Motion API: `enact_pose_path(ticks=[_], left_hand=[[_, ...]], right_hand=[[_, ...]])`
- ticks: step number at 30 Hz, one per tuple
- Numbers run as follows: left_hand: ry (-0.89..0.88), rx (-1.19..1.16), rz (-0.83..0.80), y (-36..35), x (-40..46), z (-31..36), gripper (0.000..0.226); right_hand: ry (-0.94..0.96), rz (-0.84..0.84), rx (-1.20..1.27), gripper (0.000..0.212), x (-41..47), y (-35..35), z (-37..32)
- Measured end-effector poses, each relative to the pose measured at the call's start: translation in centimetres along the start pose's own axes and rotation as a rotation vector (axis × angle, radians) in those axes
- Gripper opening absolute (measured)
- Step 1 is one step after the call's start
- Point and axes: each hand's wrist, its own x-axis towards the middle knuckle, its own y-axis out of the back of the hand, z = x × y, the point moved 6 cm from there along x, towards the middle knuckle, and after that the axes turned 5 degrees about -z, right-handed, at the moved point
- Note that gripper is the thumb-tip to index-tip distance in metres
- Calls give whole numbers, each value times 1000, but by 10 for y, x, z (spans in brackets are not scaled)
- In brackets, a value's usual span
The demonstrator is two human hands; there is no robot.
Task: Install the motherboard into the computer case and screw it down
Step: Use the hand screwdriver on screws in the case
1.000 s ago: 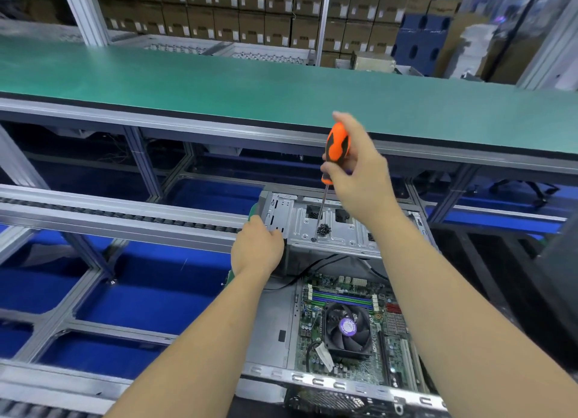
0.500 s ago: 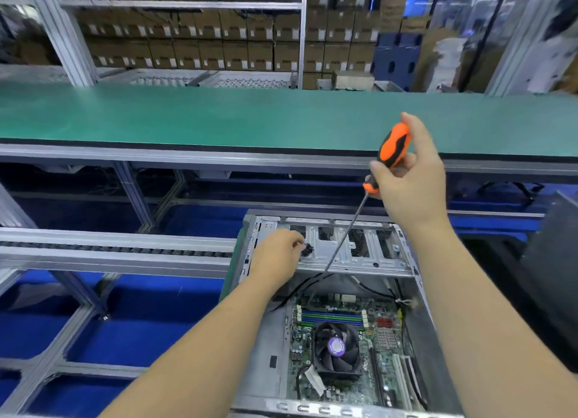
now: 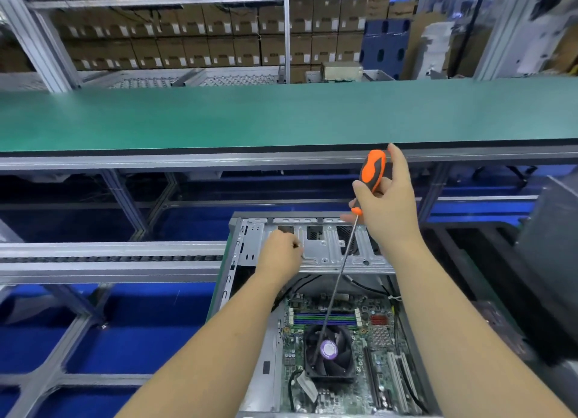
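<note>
The open grey computer case (image 3: 247,248) lies flat in front of me with the green motherboard (image 3: 380,336) inside it. A black CPU fan (image 3: 337,358) sits on the board. My right hand (image 3: 389,211) grips the orange and black screwdriver (image 3: 371,171) above the case's far end. Its long shaft slants down and left, with the tip over the fan. My left hand (image 3: 279,256) rests on the metal drive bracket (image 3: 328,256), fingers curled, pinching a small dark screw (image 3: 296,246) at their tips.
A long green bench top (image 3: 281,117) runs across behind the case. A roller conveyor rail (image 3: 109,258) extends to the left over blue flooring. A dark grey panel (image 3: 550,261) stands at the right. Stacked cardboard boxes (image 3: 194,42) fill the shelves at the back.
My right hand swung the screwdriver off the bracket, so the tip now hangs over the fan. My left hand slid right along the bracket to the screws and closed its fingers.
</note>
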Motion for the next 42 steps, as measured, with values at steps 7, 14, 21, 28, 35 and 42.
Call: enact_pose_path(ticks=[7,14,21,28,35,42], left_hand=[[-23,-119,14,6,-6,-4,12],[2,-237,77,7,-9,-12,14],[-20,-223,39,6,-6,-11,12],[-30,-279,19,7,-3,-12,15],[-5,-378,-16,9,2,-22,5],[1,-399,-53,7,5,-25,12]], right_hand=[[-26,-77,-67,53,3,-19,3],[-151,-252,-318,13,-10,-36,20],[-428,-392,-470,9,-17,-61,74],[-499,-438,-529,22,-19,-81,100],[-507,-439,-377,9,-20,-79,112],[-484,-468,-354,12,-16,-80,118]])
